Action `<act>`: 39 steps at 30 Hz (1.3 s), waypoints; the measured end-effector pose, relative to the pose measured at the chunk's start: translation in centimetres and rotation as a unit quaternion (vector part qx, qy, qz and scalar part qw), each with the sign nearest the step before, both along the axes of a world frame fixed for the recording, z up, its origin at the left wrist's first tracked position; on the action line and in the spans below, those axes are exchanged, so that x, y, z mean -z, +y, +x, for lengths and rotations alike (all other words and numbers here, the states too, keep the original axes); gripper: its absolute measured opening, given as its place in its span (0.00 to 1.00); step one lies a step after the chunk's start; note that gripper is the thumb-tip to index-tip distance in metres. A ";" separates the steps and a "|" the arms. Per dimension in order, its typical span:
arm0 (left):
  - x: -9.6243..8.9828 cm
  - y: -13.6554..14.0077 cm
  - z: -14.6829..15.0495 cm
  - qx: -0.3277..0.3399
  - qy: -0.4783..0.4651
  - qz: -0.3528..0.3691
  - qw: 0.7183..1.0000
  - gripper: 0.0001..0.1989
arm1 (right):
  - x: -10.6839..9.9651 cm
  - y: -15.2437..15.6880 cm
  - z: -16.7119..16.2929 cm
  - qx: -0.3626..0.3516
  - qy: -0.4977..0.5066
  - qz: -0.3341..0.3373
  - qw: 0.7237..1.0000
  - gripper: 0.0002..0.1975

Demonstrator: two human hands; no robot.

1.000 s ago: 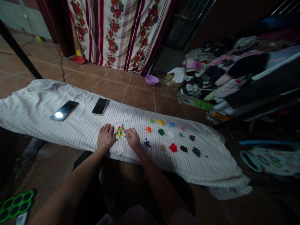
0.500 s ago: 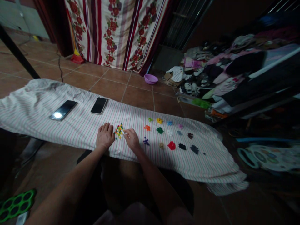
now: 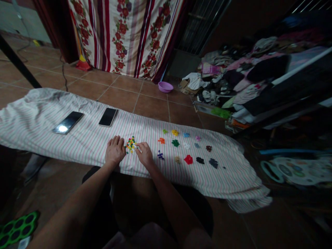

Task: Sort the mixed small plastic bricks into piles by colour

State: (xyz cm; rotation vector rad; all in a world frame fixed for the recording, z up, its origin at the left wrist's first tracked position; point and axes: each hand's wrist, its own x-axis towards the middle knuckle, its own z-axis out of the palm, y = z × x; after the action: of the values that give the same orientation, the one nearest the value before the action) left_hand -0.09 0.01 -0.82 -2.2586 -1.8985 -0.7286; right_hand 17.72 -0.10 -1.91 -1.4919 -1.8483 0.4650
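Note:
A small mixed pile of tiny coloured pieces [image 3: 130,143], yellow, green, white and red, lies on the striped cloth [image 3: 145,128] between my hands. My left hand [image 3: 115,149] rests flat at the pile's left side, fingers stretched out. At the right edge of the pile, my right hand [image 3: 144,153] has thumb and fingertips pinched together; whatever is between them is too small to name. Farther right are heaps sorted by colour, among them orange pieces [image 3: 161,140], dark green pieces [image 3: 175,143], purple pieces [image 3: 160,155], red pieces [image 3: 188,159] and black pieces [image 3: 200,160].
Two phones lie left on the cloth: a larger phone [image 3: 68,122] reflecting light and a smaller phone [image 3: 108,117]. Beyond the cloth, a purple basin [image 3: 165,87] stands on the tiled floor. Piled clothes [image 3: 233,76] fill the right background. A green-framed object [image 3: 19,226] sits lower left.
The view has shifted slightly, so everything appears a little farther left. Both hands stay beside the mixed pile; the right fingertips have moved only slightly among the pieces.

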 end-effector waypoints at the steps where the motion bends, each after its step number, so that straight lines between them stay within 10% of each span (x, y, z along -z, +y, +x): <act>1: 0.0 0.0 0.0 0.001 -0.002 0.000 1.000 0.19 | 0.0 0.0 -0.2 0.003 -0.009 0.002 1.000 0.10; 39: 0.1 0.0 -0.2 0.016 -0.007 0.032 0.999 0.18 | -1.0 -0.8 3.5 0.133 0.166 0.007 0.977 0.12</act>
State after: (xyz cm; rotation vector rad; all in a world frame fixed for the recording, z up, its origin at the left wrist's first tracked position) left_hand -0.32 -0.01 -0.94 -2.2571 -1.8221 -0.7989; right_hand 21.27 -0.86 -0.90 -1.5201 -1.3701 0.5314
